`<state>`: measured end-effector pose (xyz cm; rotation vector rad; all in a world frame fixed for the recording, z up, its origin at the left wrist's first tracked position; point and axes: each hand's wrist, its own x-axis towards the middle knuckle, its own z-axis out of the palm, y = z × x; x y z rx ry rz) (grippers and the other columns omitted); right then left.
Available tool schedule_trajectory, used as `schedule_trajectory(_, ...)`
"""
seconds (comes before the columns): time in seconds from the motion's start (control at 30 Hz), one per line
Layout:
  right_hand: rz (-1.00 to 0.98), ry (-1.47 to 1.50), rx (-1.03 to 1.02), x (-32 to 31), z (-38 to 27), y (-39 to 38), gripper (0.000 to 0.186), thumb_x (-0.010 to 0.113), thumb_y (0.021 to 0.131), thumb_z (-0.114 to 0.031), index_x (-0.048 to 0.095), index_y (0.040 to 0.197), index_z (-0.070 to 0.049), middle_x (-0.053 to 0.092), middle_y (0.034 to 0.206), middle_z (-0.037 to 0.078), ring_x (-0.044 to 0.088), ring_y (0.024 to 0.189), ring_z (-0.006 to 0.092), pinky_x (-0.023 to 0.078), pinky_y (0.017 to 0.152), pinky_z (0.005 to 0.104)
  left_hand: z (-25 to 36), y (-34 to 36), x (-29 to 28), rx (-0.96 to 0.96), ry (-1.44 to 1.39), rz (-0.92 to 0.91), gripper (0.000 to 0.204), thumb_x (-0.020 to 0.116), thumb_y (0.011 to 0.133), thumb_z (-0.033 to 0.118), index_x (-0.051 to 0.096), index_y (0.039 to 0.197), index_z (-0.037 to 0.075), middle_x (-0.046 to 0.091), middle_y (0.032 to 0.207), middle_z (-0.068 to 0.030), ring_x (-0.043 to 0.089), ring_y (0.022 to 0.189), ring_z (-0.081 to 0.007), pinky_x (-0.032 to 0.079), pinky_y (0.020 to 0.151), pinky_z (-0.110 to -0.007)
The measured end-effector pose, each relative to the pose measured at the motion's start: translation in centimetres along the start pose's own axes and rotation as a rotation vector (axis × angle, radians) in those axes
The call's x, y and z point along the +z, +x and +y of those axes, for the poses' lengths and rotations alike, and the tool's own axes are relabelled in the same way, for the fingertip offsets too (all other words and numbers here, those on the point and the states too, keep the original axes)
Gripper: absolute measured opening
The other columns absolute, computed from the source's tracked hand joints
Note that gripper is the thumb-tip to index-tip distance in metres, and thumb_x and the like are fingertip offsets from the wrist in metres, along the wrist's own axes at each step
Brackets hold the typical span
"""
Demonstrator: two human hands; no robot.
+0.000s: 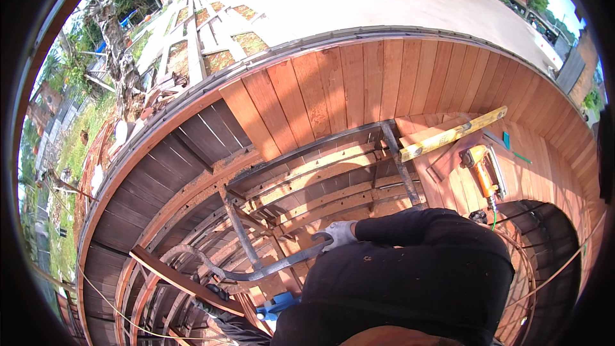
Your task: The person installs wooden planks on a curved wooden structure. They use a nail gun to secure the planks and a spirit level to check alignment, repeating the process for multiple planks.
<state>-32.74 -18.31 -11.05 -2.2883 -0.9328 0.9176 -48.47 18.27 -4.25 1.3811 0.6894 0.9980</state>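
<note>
My right hand (pixel 339 235), in a pale grey glove, is closed round a bent grey metal rail (pixel 282 265) in front of me. At lower left my left hand (pixel 214 298), in a darker glove and partly hidden, grips a long reddish wooden board (pixel 173 273). The board slants up to the left, with its far end near the rail's curve. Beside my left forearm is a blue object (pixel 277 305) whose kind I cannot make out.
Upright reddish boards (pixel 352 83) line the curved wall ahead, above open framing. A yellow spirit level (pixel 455 133) and an orange-yellow nail gun (pixel 480 170) with a green hose lie on planking at right. A dark opening (pixel 551 237) gapes below them.
</note>
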Motion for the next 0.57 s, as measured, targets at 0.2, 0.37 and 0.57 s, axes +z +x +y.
schedule_trajectory(0.2,0.078,0.035,0.202,-3.6,2.1,-5.3,0.072,0.059,0.084,-0.059,0.048,0.137,-0.012,0.063,0.116,0.020,0.060,0.109,0.0359,0.045,0.094,0.0424,-1.5,-5.5,10.8,-0.175,-0.493,-0.402,0.071,0.070,0.076,0.016,0.039,0.139,0.012,0.058,0.124,-0.0161,0.059,0.111,-0.0360,0.051,0.090,-0.055)
schedule_trajectory(0.37,0.051,0.041,0.202,-2.7,6.0,-9.4,0.075,0.059,0.084,-0.057,0.043,0.143,-0.015,0.064,0.116,0.020,0.060,0.112,0.0361,0.045,0.097,0.0426,-2.2,-8.7,15.0,-0.301,-0.643,-0.584,0.076,0.071,0.075,0.015,0.035,0.142,0.012,0.058,0.123,-0.0161,0.058,0.111,-0.0374,0.052,0.089,-0.058)
schedule_trajectory(0.57,0.053,0.080,0.419,-3.6,4.9,-11.2,0.078,0.052,0.086,-0.065,0.041,0.144,-0.013,0.058,0.129,0.023,0.056,0.121,0.0345,0.042,0.103,0.0409,-3.6,-6.5,18.2,-0.608,-0.614,-0.865,0.087,0.067,0.067,0.009,0.030,0.145,0.019,0.053,0.132,-0.0145,0.059,0.110,-0.0380,0.041,0.100,-0.066)
